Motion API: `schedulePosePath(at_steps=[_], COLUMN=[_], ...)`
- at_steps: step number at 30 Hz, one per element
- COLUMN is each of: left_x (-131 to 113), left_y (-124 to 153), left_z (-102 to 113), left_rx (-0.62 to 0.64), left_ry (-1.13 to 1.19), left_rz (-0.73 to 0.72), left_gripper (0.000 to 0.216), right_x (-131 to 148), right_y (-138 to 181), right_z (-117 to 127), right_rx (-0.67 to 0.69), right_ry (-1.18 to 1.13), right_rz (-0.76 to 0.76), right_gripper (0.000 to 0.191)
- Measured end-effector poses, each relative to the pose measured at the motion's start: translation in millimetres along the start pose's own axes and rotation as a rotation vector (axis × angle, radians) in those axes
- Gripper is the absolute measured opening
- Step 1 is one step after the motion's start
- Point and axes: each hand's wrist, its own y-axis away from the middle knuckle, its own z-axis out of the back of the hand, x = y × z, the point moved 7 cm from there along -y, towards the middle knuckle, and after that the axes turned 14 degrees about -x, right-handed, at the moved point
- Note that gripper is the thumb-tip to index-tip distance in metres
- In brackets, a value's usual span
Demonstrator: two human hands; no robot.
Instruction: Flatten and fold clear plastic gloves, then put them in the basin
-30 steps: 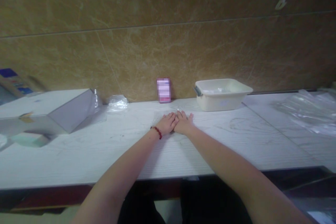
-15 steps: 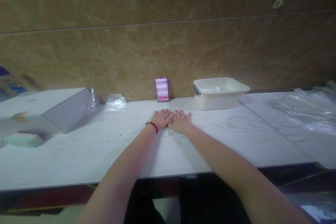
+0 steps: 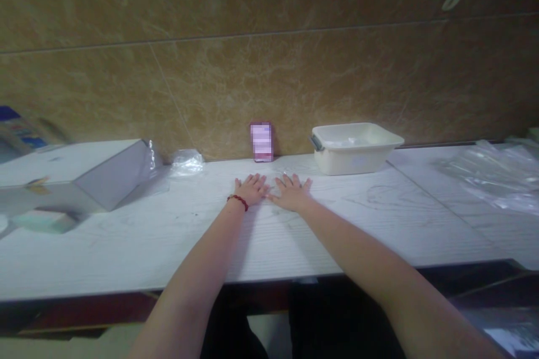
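My left hand (image 3: 251, 189), with a red beaded bracelet (image 3: 239, 201) at its wrist, lies palm down with fingers spread. Beside it on the right, my right hand (image 3: 290, 193) is likewise flat and spread. A bit of clear plastic (image 3: 274, 190) seems to lie under or between the hands; its outline is too faint to make out. Both palms face the white wood-grain table (image 3: 202, 247). Just beyond the hands a phone (image 3: 262, 143) with a blurred screen leans upright against the wall.
A cream plastic bin (image 3: 351, 160) with a grey handle stands right of the phone, something clear inside. Far right lie clear plastic bags (image 3: 497, 174). At left are a white box (image 3: 90, 174), a pale green block (image 3: 45, 221) and a crumpled clear bag (image 3: 187, 162). Behind rises a brown tiled wall (image 3: 295, 84).
My hands have moved apart: the left has slid a little to the left, and the fingers that met or overlapped are now more spread. The bin and phone stay in place.
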Motion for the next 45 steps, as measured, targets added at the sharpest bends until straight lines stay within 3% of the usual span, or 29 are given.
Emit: schedulePosePath(at_steps=[8, 14, 17, 20, 25, 35, 45], left_x=[28, 48, 48, 37, 19, 36, 42], left_y=[2, 2, 6, 10, 14, 17, 20], left_z=[-3, 3, 9, 13, 10, 9, 7], left_rx=[0.066, 0.028, 0.048, 0.096, 0.185, 0.249, 0.294], left_ry=[0.033, 0.121, 0.141, 0.165, 0.163, 0.076, 0.113], left_rz=[0.046, 0.081, 0.078, 0.011, -0.157, -0.085, -0.125], left_gripper=[0.056, 0.047, 0.049, 0.061, 0.067, 0.08, 0.094], right_x=[-3, 7, 17, 24, 21, 8, -16], right_y=[-1, 0, 1, 2, 0, -6, -10], right_z=[5, 28, 31, 25, 9, 1, 2], right_rx=[-0.013, -0.286, -0.337, -0.27, -0.087, 0.048, 0.117], right_ry=[-0.009, -0.089, -0.113, -0.112, -0.104, -0.071, -0.072], right_rz=[0.061, 0.15, 0.235, 0.302, 0.275, 0.243, 0.299], right_gripper=[0.069, 0.058, 0.055, 0.056, 0.06, 0.071, 0.083])
